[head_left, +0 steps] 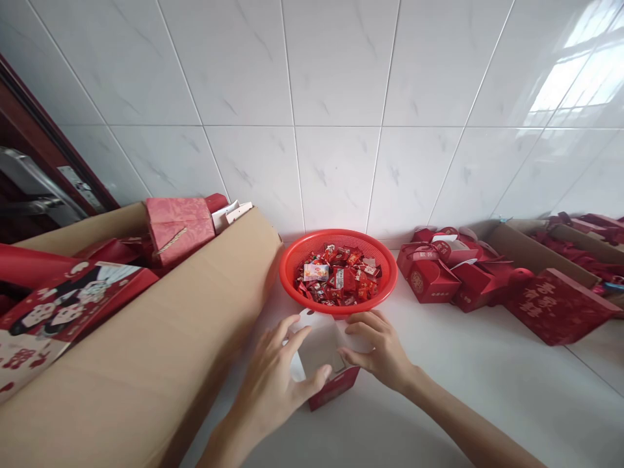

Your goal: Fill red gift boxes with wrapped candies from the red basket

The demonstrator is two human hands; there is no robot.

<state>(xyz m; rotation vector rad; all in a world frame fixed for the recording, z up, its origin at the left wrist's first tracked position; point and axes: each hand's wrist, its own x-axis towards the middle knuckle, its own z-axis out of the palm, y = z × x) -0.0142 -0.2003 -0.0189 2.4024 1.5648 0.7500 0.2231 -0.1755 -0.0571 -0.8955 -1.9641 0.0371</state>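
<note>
A small red box (336, 388) with a white inside stands on the white surface, its top flaps raised and open. My left hand (277, 374) is at the box's left side, its fingers spread and curved around the near left edge. On the right side, my right hand (377, 344) has its thumb and fingers bent around a white flap. Just behind the box is a red plastic basket (291, 286) holding many small wrapped candies (341, 276), mostly red.
A large cardboard box (209, 325) with red boxes and bags fills the left. Several red gift boxes (433, 283) and a flat red box (560, 309) are at the right, near another carton (546, 253). A tiled wall (336, 169) rises behind.
</note>
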